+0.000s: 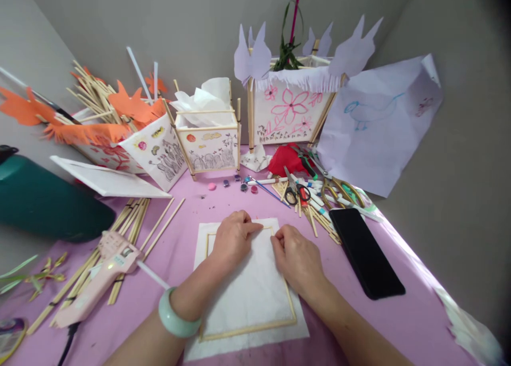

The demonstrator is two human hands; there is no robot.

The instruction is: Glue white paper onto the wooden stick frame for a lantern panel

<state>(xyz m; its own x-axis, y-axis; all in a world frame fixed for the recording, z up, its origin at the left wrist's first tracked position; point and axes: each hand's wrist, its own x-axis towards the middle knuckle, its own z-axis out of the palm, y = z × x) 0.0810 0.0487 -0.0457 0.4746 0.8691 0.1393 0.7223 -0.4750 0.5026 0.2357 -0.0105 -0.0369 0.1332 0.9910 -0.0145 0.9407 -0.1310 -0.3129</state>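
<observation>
A stick frame (247,330) is lying flat on a white sheet (247,297), near the middle of the near edge of the worktop (175,243). Its long side seems to be running from the near edge toward the far edge. Both hands are reaching to its far right corner. The left hand (235,238) is resting its fingertips over the far stick, just left of that corner. The right hand (297,254) is coming in at the side stick, just below the corner, and is looking a bit closer to it. Each grip is looking almost closed, but I cannot tell if it is pinching the stick or just pressing it.

A pink glue gun (106,286) is lying toward the left edge, and a black phone (367,254) is lying toward the right edge. A flower box (293,108) is standing by the far edge, with a gray wall (191,25) rising behind.
</observation>
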